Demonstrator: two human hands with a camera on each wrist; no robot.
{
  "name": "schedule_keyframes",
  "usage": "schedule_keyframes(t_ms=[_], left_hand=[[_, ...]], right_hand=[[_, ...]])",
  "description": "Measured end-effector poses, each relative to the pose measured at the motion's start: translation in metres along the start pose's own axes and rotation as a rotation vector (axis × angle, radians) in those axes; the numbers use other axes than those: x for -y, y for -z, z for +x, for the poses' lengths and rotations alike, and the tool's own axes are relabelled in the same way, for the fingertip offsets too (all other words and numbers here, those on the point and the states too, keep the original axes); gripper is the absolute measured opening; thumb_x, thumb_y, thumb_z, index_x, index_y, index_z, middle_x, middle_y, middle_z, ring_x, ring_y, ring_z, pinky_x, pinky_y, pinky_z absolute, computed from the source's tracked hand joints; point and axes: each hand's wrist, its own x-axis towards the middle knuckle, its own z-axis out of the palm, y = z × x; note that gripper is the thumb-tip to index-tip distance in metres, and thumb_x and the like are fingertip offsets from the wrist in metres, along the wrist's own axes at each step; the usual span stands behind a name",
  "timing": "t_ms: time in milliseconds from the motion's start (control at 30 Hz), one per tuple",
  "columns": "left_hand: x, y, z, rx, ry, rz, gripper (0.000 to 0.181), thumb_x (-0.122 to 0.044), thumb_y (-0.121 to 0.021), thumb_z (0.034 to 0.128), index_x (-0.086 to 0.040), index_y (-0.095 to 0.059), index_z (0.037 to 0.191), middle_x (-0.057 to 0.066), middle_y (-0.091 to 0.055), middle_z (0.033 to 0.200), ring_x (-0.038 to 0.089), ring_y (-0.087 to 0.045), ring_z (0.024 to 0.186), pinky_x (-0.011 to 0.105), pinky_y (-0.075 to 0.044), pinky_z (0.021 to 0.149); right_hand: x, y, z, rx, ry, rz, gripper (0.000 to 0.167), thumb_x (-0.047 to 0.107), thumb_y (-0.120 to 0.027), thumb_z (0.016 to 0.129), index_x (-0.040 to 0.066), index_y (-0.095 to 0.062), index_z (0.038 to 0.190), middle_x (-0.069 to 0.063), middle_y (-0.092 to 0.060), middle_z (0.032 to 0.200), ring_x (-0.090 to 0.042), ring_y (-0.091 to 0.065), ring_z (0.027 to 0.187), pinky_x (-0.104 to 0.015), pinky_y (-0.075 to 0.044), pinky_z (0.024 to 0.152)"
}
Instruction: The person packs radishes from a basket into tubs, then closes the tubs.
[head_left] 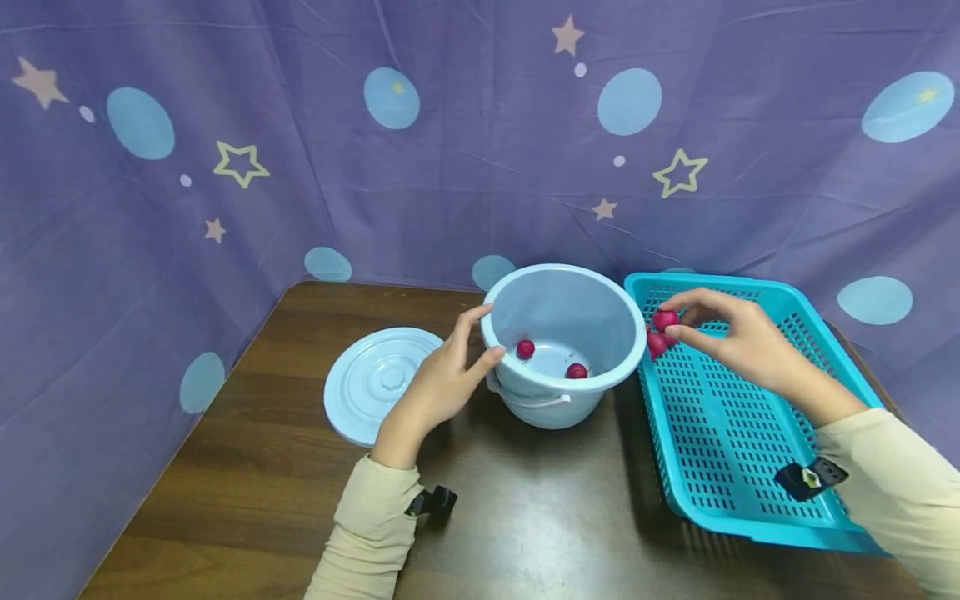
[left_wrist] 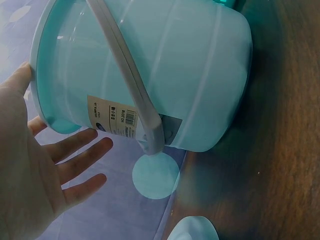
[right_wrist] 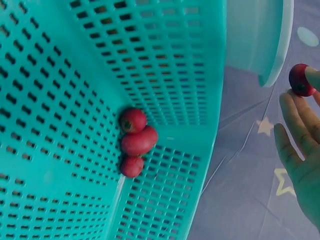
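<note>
Red fruit (head_left: 664, 320), raised near the bucket-side rim of the basket (head_left: 708, 433) and pinched by the right hand (head_left: 738, 337), wants, I judge remotely, a light, secure hold while the left hand (head_left: 447, 375), fingers spread, touches the rim of the bucket (head_left: 577, 308).

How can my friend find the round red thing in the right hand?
Find the turquoise basket beside the pale blue bucket. Near the basket's far left corner, the right hand pinches a small round red thing. Other red ones lie inside those containers; only this one is held.
</note>
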Motion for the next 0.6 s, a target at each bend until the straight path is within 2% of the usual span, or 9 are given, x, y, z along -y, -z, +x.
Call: schedule_keyframes(t_ms=[267, 433, 600], left_hand=[[0.001, -0.001, 0.001, -0.004, -0.005, 0.002, 0.063, -0.063, -0.041, 0.0991, -0.042, -0.017, 0.153, 0.007, -0.045, 0.148, 0.026, -0.049, 0.130, 0.055, -0.045, 0.094], [0.001, 0.000, 0.000, -0.002, -0.011, -0.003, 0.064, -0.063, -0.042, 0.0994, -0.040, -0.017, 0.154, 0.007, -0.046, 0.148, 0.026, -0.051, 0.129, 0.055, -0.045, 0.094], [0.001, -0.001, 0.001, -0.003, -0.013, -0.005, 0.063, -0.062, -0.041, 0.0997, -0.040, -0.018, 0.154, 0.007, -0.047, 0.147, 0.025, -0.052, 0.127, 0.054, -0.047, 0.092]], right_hand=[[0.013, -0.005, 0.003, -0.040, 0.095, 0.035, 0.034, 0.007, -0.075, 0.089, 0.014, -0.069, 0.121, 0.003, -0.070, 0.097, -0.007, -0.061, 0.090, -0.013, -0.045, 0.079], [0.020, -0.009, 0.008, -0.021, 0.142, 0.058, 0.034, 0.007, -0.074, 0.089, 0.013, -0.068, 0.122, 0.003, -0.069, 0.098, -0.008, -0.062, 0.090, -0.016, -0.047, 0.080], [0.025, -0.013, 0.012, -0.005, 0.194, 0.072, 0.035, 0.005, -0.075, 0.089, 0.012, -0.068, 0.122, 0.003, -0.069, 0.099, -0.009, -0.061, 0.090, -0.018, -0.051, 0.075]])
